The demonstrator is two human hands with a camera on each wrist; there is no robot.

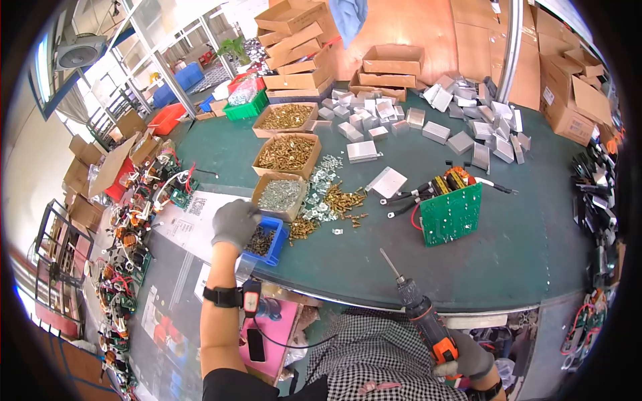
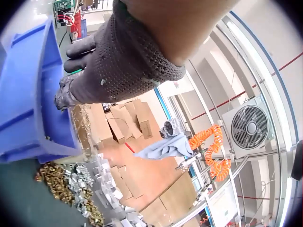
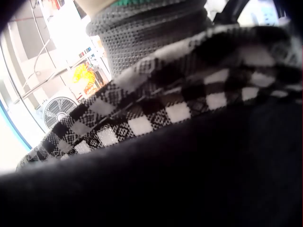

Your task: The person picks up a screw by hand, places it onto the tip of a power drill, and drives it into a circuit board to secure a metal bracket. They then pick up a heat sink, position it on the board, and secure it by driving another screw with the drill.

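Note:
The gloved left hand (image 1: 236, 223) is over the edge of a blue bin (image 1: 276, 242) of dark screws (image 1: 260, 240). In the left wrist view that hand (image 2: 111, 66) reaches toward the blue bin (image 2: 23, 90); whether its fingertips hold a screw cannot be told. Low at the right, the gloved right hand (image 1: 471, 355) grips an orange and black power driver (image 1: 431, 324), its long bit pointing up and left. A green circuit board (image 1: 451, 215) with coils and cables stands upright on the table. In the right wrist view, checked cloth hides the right hand's fingers, showing only the glove cuff (image 3: 147, 38).
Boxes of brass screws (image 1: 286, 153) and silver screws (image 1: 279, 194) stand behind the blue bin, with loose brass parts (image 1: 342, 199) beside them. Metal blocks (image 1: 436, 132) cover the table's back. Wired boards (image 1: 127, 234) line the left side; black parts (image 1: 592, 207) lie far right.

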